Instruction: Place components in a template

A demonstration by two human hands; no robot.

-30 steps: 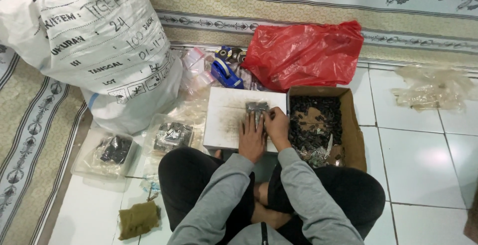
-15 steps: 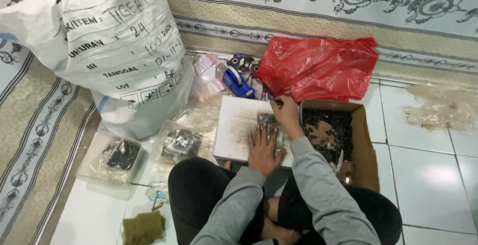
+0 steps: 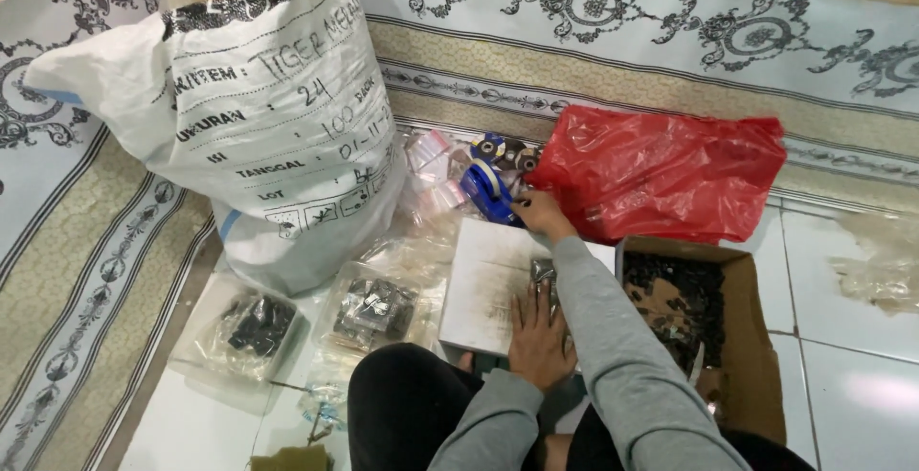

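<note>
Head view: small clear plastic packet of dark pieces (image 3: pixel 543 271) lying on a flat white board (image 3: pixel 488 284), pinned under the flat, spread left hand (image 3: pixel 539 335), while the right hand (image 3: pixel 542 214) reaches, fingers curled, grip indiscernible, to a blue tape dispenser (image 3: pixel 486 189) beside a red plastic bag (image 3: pixel 661 174).

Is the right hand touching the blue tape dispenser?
Touching. The head view shows the right hand reaching forward, with its fingers laid against the edge of the blue tape dispenser, no gap visible.
</note>
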